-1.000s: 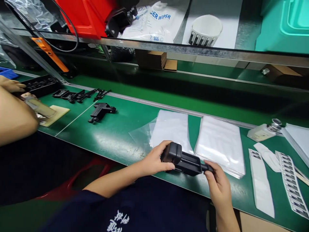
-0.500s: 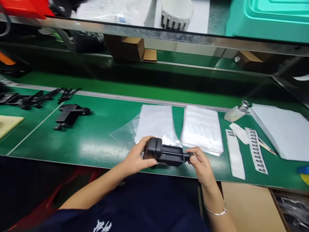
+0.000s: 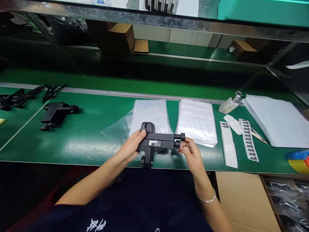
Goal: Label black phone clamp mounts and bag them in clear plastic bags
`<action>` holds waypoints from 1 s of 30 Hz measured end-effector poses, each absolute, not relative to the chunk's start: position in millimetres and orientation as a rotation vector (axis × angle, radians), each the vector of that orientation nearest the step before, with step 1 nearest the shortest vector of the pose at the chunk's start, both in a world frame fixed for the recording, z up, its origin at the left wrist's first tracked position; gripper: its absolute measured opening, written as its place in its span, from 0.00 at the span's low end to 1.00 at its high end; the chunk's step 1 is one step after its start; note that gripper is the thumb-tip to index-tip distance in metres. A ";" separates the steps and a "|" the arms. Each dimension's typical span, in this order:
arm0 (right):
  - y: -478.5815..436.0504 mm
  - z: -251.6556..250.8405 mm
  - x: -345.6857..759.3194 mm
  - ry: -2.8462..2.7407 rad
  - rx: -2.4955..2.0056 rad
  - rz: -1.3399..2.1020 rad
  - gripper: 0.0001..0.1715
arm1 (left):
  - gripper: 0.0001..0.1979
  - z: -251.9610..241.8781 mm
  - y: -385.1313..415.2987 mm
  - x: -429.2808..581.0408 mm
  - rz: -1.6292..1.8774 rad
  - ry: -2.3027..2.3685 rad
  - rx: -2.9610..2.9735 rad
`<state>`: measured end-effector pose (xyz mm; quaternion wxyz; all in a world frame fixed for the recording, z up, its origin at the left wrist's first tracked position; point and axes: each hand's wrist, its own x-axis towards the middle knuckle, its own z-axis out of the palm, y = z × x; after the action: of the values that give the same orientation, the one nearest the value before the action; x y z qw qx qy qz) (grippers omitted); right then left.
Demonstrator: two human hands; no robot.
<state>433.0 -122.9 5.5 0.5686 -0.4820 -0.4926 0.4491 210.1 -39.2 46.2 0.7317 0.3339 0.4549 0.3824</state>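
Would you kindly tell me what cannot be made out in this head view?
- Small label on the black clamp part: print too small.
- Yellow and blue object: cut off by the right edge.
- Clamp's left end: covered by the left hand.
- Roll on the shelf: cut off by the top edge.

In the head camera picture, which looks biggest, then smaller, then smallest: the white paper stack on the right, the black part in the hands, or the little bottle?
1. Paper stack
2. Black part, though it is nearer the camera
3. Bottle
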 end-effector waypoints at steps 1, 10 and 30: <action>-123.3 4.0 432.8 -1.158 -1.137 1.060 0.18 | 0.31 46.4 -38.3 210.9 0.847 1.003 0.724; -124.7 -2.4 439.2 -1.163 -1.334 0.887 0.14 | 0.21 47.5 -32.7 226.5 0.847 0.915 0.608; -111.3 -11.8 421.5 -0.564 -1.119 1.189 0.24 | 0.31 61.1 -43.2 235.4 0.760 0.527 1.142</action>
<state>421.5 -111.3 -11.8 0.6497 -0.4924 -0.2484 0.5232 235.4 -43.2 61.1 0.7420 0.5209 0.2405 0.3469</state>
